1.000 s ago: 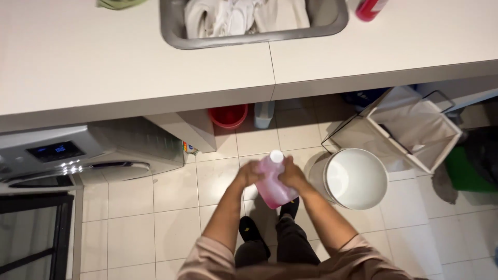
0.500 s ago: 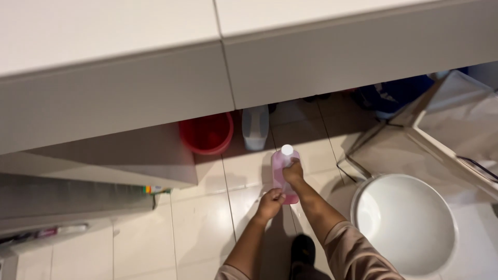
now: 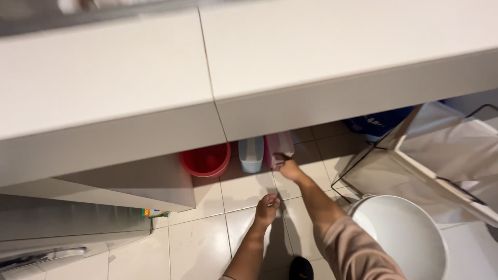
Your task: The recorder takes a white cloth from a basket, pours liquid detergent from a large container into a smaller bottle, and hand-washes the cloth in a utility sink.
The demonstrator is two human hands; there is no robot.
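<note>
We take the pink bottle [image 3: 279, 147] as our landmark. It stands on the tiled floor [image 3: 197, 243] just under the front edge of the white counter [image 3: 311, 62], which hides its top. What we see of it is a pale pink, translucent body with flat sides, upright, its lower part partly covered by our right hand.

Far to the left of the bottle, at the frame's lower edge, a grey appliance [image 3: 62, 228] shows its top and front. Nearer, still left of the bottle, a red bucket [image 3: 206, 159] sits half under the counter. Just beside the bottle on its left, nearly touching it, stands a light blue bottle [image 3: 251, 154], also upright.

Our left hand [image 3: 267, 208] hangs below and slightly left of the bottle, well apart from it, fingers curled into a loose fist that holds nothing we can see. Our right hand [image 3: 287, 166] is against the bottle's lower front, fingers wrapped onto it; we cannot tell how firmly they press.

To the right of the bottle and nearer to us stands a round white bin [image 3: 402, 238]. Beyond it a wire-framed laundry hamper [image 3: 441, 161] with a pale cloth liner fills the right side, and a blue package [image 3: 378, 124] lies behind it under the counter.

The counter's overhang blocks our view of the bottle's cap.
</note>
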